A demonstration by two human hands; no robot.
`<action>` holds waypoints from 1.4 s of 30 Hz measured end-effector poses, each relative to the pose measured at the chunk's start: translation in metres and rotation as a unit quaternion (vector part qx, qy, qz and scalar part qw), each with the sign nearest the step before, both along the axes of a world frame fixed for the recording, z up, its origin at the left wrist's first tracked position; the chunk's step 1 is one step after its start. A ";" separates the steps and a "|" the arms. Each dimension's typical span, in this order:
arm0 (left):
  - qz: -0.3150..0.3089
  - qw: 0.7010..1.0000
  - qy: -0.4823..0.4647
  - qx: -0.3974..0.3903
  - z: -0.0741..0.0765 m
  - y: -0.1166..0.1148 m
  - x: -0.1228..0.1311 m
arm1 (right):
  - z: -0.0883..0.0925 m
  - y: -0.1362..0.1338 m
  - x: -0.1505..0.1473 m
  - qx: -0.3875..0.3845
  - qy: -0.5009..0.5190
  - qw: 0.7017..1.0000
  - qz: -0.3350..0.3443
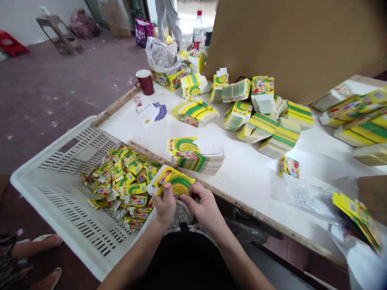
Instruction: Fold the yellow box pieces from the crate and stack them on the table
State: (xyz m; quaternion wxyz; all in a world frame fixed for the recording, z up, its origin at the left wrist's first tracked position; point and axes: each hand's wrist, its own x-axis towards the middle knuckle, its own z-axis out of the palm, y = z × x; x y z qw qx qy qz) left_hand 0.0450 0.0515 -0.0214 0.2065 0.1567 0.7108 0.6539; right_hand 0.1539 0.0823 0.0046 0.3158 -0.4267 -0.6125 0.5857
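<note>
Between my two hands is a flattened yellow and green crayon box [178,182] with a white end flap. My left hand [165,205] grips its left side, thumb on top. At its right edge my right hand [203,203] pinches the card between thumb and fingers. Just beyond, on the table edge, lies a stack of flat crayon boxes [199,159]. To the left, a white plastic crate [60,209] holds a heap of small crayon boxes [127,183], partly under my left hand.
Several bundles of flat cartons [263,127] spread over the white table [242,173]. A maroon mug [145,82] stands at its far left corner, near a yellow carton [171,78] with a plastic bag. A large cardboard sheet [290,44] rises behind. Another person's feet [45,243] are lower left.
</note>
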 end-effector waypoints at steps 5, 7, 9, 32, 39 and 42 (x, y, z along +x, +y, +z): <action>-0.044 0.999 -0.002 0.005 0.009 0.001 -0.003 | -0.001 0.001 0.001 0.013 -0.023 0.999 -0.023; -0.081 0.997 -0.005 0.014 0.012 0.002 -0.007 | -0.001 0.002 0.002 0.020 -0.027 0.999 -0.037; -0.114 0.993 -0.007 0.022 0.012 0.003 -0.010 | -0.001 0.003 0.004 0.019 -0.029 0.998 -0.051; -0.165 0.975 0.133 0.061 0.001 -0.005 -0.011 | -0.002 0.005 0.004 0.020 -0.046 0.996 -0.078; -0.123 0.989 0.029 0.071 0.000 0.000 -0.004 | -0.003 0.006 0.003 -0.073 0.104 0.987 -0.095; -0.152 0.983 -0.051 0.091 0.010 0.009 -0.002 | -0.004 0.006 0.002 -0.037 0.063 0.994 -0.079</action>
